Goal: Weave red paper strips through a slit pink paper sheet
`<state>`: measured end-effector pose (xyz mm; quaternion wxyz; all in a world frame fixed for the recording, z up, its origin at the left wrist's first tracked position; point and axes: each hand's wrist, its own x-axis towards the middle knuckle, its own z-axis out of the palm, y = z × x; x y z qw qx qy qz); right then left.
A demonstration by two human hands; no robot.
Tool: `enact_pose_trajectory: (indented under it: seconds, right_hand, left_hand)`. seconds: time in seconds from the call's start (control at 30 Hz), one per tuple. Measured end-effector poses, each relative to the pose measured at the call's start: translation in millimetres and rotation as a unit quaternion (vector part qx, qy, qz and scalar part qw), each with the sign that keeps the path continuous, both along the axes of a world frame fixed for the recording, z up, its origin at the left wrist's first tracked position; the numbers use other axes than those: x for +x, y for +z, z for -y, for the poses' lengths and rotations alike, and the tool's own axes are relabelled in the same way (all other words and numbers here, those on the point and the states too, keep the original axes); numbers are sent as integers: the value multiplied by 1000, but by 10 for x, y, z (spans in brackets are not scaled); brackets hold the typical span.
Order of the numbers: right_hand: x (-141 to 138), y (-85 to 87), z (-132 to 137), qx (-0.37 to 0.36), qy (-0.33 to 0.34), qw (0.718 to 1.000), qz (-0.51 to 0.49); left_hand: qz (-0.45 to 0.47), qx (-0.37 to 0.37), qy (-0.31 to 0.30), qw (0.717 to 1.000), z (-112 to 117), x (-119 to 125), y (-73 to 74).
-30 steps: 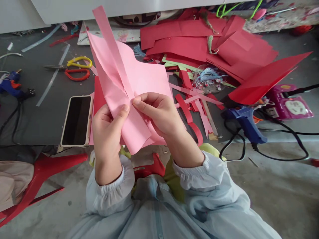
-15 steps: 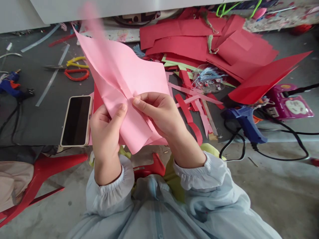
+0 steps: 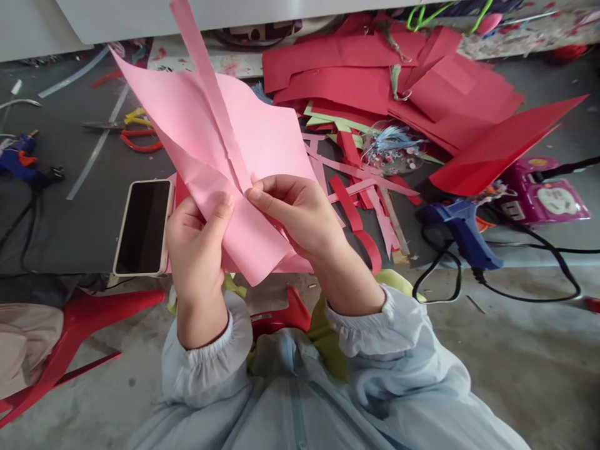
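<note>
Left hand closing on creased pink paper sheet, thumb pressing front face, fingers curling behind. Right hand pinching same sheet at centre fold, thumb tip nearly meeting left thumb. Sheet fanning upward, narrow pink strip standing along crease. Sheet hovering just right of white-cased smartphone.
</note>
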<state>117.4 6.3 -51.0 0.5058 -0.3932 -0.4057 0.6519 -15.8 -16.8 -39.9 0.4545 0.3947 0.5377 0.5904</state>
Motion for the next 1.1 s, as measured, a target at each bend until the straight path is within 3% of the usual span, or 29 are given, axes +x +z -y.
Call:
enact_pose_trajectory:
  seconds: [0.2,0.43,0.67,1.1]
  right_hand:
    - [13,25,-12,-4,-7,1000,-12]
    - [110,9,-45,8,47,998,33]
    - [59,23,-46,21,6,999,38]
    - [-5,12,-18,17,-20,1000,15]
  left_hand:
    - [-20,3,5,1000,6,-25,-11]
    - [-26,3,37,999,2,-50,16]
    - [-6,43,-38,998,-19,-16,-44]
    - [-29,53,6,998,-26,-25,-69]
